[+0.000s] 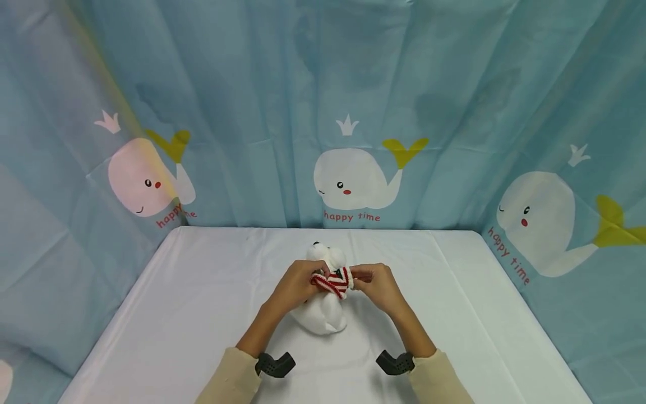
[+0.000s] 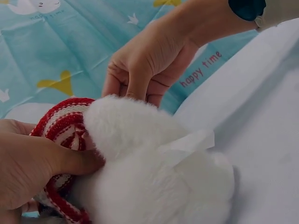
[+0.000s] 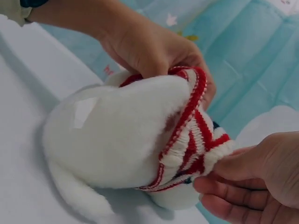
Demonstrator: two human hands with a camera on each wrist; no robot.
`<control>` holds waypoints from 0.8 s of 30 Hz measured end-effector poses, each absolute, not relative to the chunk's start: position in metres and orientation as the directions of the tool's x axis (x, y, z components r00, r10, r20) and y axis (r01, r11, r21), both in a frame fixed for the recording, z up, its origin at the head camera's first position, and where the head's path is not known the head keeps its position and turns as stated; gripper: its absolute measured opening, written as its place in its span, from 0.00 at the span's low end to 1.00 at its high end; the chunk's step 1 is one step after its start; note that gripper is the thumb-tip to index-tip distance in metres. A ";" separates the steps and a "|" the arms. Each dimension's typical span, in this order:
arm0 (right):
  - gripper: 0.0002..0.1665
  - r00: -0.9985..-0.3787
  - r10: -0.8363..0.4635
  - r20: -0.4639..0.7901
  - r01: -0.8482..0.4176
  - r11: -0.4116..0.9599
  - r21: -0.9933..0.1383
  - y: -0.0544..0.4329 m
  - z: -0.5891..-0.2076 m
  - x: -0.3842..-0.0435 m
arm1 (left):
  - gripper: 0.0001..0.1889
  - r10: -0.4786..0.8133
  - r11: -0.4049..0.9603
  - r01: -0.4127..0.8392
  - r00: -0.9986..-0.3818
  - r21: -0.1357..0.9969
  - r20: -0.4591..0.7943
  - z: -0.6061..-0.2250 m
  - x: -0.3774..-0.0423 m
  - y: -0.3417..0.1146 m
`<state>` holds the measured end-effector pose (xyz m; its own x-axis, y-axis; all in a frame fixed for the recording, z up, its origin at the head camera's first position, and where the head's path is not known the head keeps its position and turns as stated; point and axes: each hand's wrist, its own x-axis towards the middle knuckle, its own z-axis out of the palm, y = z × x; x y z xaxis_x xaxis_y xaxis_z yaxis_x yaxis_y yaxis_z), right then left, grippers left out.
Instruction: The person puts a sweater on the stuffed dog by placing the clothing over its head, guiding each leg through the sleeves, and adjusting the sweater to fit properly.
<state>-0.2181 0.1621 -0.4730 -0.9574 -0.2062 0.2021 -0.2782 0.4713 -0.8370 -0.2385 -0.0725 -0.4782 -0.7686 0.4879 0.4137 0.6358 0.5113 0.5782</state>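
A white plush toy animal [image 1: 323,317] lies on the table, its dark-nosed head toward the back. Bunched around its upper body is a small red-and-white striped knitted sweater [image 1: 339,281]. My left hand [image 1: 301,280] grips the sweater's left side; in the left wrist view its thumb [image 2: 77,161] is tucked at the garment's edge against the fur. On the other side my right hand [image 1: 375,285] pinches a cream knitted end of the sweater between thumb and fingers, seen close in the right wrist view [image 3: 261,175]. Part of the toy's head is covered by the hands and knit.
A white cloth covers the table [image 1: 202,292]. Behind it and along both sides hangs a light blue curtain [image 1: 242,112] printed with whales. A pale tag [image 2: 191,145] sticks out from the toy's fur. Dark wrist devices [image 1: 275,365] sit at both cuffs.
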 end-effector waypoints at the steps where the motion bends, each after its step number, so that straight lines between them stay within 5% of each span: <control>1: 0.13 -0.956 -0.222 0.191 -0.276 0.469 -0.839 0.163 -0.473 -0.218 | 0.14 0.483 0.512 0.644 -0.763 0.568 0.430 -0.479 -0.239 -0.071; 11: 0.15 -0.934 -0.301 0.195 -0.330 0.512 -0.793 0.163 -0.476 -0.220 | 0.13 0.470 0.597 0.694 -0.709 0.402 0.526 -0.482 -0.235 -0.059; 24: 0.14 -0.962 -0.234 0.140 -0.232 0.435 -0.870 0.148 -0.477 -0.215 | 0.14 0.425 0.652 0.665 -0.718 0.364 0.551 -0.484 -0.229 -0.049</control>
